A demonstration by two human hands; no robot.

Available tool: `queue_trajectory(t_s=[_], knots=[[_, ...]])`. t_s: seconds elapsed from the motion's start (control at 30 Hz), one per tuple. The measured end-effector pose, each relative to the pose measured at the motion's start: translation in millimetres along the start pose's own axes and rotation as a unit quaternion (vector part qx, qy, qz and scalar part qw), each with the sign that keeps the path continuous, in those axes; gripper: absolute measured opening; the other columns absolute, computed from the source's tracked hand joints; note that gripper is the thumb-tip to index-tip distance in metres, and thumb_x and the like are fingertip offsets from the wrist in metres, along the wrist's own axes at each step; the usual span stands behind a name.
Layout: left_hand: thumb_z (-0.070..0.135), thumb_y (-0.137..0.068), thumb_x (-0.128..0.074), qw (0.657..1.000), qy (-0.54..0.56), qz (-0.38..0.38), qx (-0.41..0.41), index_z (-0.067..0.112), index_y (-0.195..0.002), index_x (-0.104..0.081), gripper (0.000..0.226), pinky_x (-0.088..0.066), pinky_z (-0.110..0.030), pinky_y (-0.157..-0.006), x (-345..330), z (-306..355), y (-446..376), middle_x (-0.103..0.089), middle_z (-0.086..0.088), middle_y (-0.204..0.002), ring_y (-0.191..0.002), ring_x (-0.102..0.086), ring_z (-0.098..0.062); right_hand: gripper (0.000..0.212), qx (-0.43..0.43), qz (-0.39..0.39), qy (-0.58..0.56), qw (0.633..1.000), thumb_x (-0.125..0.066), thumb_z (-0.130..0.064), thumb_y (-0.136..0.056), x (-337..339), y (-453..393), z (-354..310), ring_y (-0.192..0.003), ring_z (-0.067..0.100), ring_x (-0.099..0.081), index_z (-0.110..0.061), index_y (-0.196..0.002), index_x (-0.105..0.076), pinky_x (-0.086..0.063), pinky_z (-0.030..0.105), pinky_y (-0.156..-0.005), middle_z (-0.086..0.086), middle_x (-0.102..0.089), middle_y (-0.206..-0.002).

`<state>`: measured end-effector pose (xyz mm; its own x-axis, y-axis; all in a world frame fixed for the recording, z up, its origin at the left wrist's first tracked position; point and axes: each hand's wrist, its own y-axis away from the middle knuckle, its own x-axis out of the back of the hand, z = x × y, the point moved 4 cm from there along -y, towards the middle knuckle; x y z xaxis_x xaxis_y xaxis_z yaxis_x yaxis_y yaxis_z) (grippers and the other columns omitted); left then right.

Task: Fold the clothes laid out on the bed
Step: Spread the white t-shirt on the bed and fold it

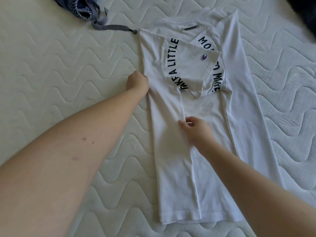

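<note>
**A:** What lies at the far left of your view?

**B:** Your bed, covered by a pale quilted mattress surface with wavy stitching. At the top left sits a bundled blue-grey garment with zigzag trim, partly cut off by the frame edge. A grey drawstring trails from it, and its dark tip ends just beside the shirt's upper left corner.

**A:** And your left hand?

**B:** Your left hand reaches across the mattress to the left edge of the white T-shirt, about midway along its length. Your fingers are curled under and hidden from view, so I cannot tell whether the grip is closed on the fabric or only resting against it.

**A:** Where is the shirt itself?

**B:** It lies flat in the middle of the bed, collar away from you and hem towards you. Both sides are folded inward, making a long narrow panel. A sleeve with a small logo patch lies folded over the chest, partly covering curved dark lettering that reads "A LITTLE" on one side.

**A:** And your right hand?

**B:** Your right hand rests on the middle of the shirt, at the edge of the left folded flap. Thumb and forefinger are pinched together on that fabric edge, so this grip is closed on the shirt.

**A:** Anything further right?

**B:** Something dark and blurred fills the top right corner; I cannot tell what it is.
</note>
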<state>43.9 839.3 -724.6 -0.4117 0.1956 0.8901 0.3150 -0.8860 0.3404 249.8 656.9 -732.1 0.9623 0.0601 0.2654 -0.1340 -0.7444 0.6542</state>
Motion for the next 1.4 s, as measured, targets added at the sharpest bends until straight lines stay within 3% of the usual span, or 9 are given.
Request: queue_trajectory(t_s=[0.1, 0.27, 0.4, 0.5, 0.7, 0.9, 1.1, 1.23, 1.4], knots=[[0.048, -0.096, -0.053, 0.998, 0.033, -0.058, 0.0, 0.0, -0.119, -0.06, 0.054, -0.052, -0.037, -0.084, -6.0, 3.0, 2.5, -0.065, -0.019, -0.117, -0.105, -0.064, -0.038, 0.008, -0.013, -0.054, -0.016, 0.998, -0.071, -0.033, -0.086, -7.3, 11.5, 6.0, -0.079, 0.014, -0.071, -0.027, -0.09, -0.067, -0.059, 0.032, -0.074, -0.003, -0.073, -0.089], [0.026, -0.099, -0.055, 0.955, 0.262, -0.13, 0.052, -0.001, -0.129, -0.055, 0.04, -0.053, -0.041, -0.093, -9.1, -9.1, -4.5, -0.061, -0.016, -0.126, -0.113, -0.061, -0.032, 0.012, -0.075, -0.142, -0.052, 0.986, -0.064, -0.028, -0.094, -16.3, 32.6, 23.9, -0.082, 0.016, -0.072, -0.019, -0.094, -0.071, -0.057, 0.027, -0.069, 0.001, -0.075, -0.092], [0.023, -0.105, -0.041, 0.914, 0.367, -0.143, 0.097, 0.009, -0.123, -0.057, 0.028, -0.053, -0.028, -0.06, -11.7, -19.4, 8.1, -0.063, -0.01, -0.108, -0.076, -0.063, -0.018, 0.017, -0.101, -0.141, -0.072, 0.982, -0.058, -0.031, -0.097, -16.6, 42.8, 38.0, -0.083, 0.021, -0.072, -0.021, -0.094, -0.071, -0.055, 0.029, -0.067, 0.003, -0.075, -0.092], [0.036, -0.103, -0.044, 0.92, 0.355, -0.126, 0.111, 0.01, -0.114, -0.059, 0.032, -0.052, -0.025, -0.048, -11.3, -27.7, 29.7, -0.065, -0.006, -0.096, -0.074, -0.064, -0.017, 0.016, -0.094, -0.131, -0.063, 0.985, -0.061, -0.032, -0.094, -15.2, 49.9, 46.0, -0.082, 0.02, -0.073, -0.02, -0.099, -0.071, -0.057, 0.031, -0.069, 0.001, -0.076, -0.091], [0.033, -0.089, -0.071, 0.917, 0.341, -0.195, 0.062, 0.012, -0.083, -0.064, 0.023, -0.059, -0.037, -0.074, -33.6, -45.1, 117.8, -0.071, -0.011, -0.099, -0.084, -0.069, -0.024, 0.007, -0.108, -0.142, -0.05, 0.983, -0.064, -0.023, -0.093, -13.9, 80.7, 72.7, -0.076, 0.016, -0.072, -0.019, -0.094, -0.07, -0.054, 0.024, -0.061, 0.001, -0.075, -0.089], [0.035, -0.101, -0.049, 0.918, 0.325, -0.195, 0.114, -0.002, -0.106, -0.066, 0.042, -0.054, -0.045, -0.089, -70.5, -96.0, 197.6, -0.07, -0.02, -0.108, -0.099, -0.067, -0.033, 0.013, -0.111, -0.121, -0.011, 0.986, -0.063, -0.037, -0.091, -17.3, 120.1, 106.6, -0.078, 0.01, -0.069, -0.029, -0.082, -0.068, -0.054, 0.024, -0.066, -0.009, -0.073, -0.082], [0.046, -0.095, -0.057, 0.862, 0.413, -0.222, 0.192, 0.011, -0.091, -0.068, 0.037, -0.054, -0.025, -0.053, -83.4, -127.2, 270.0, -0.076, -0.003, -0.085, -0.072, -0.073, -0.015, 0.026, -0.144, -0.104, -0.007, 0.984, -0.058, -0.045, -0.093, -20.0, 155.2, 135.7, -0.086, 0.018, -0.07, -0.023, -0.089, -0.071, -0.058, 0.039, -0.083, -0.001, -0.074, -0.088], [0.036, -0.096, -0.059, 0.906, 0.325, -0.236, 0.132, 0.002, -0.096, -0.069, 0.035, -0.056, -0.035, -0.072, -92.5, -130.0, 298.6, -0.074, -0.014, -0.092, -0.084, -0.071, -0.025, 0.045, -0.135, -0.141, -0.024, 0.981, -0.041, -0.055, -0.099, -21.1, 169.7, 135.9, -0.088, 0.015, -0.07, -0.021, -0.093, -0.07, -0.056, 0.032, -0.081, -0.002, -0.075, -0.091], [0.035, -0.104, -0.041, 0.868, 0.392, -0.246, 0.181, 0.003, -0.114, -0.066, 0.041, -0.052, -0.029, -0.084, -98.2, -136.5, 316.3, -0.072, -0.007, -0.1, -0.098, -0.068, -0.02, 0.019, -0.056, -0.048, 0.0, 0.997, -0.048, -0.039, -0.1, -15.6, 171.5, 136.0, -0.082, 0.011, -0.065, -0.026, -0.1, -0.062, -0.044, 0.021, -0.062, -0.013, -0.069, -0.088]])
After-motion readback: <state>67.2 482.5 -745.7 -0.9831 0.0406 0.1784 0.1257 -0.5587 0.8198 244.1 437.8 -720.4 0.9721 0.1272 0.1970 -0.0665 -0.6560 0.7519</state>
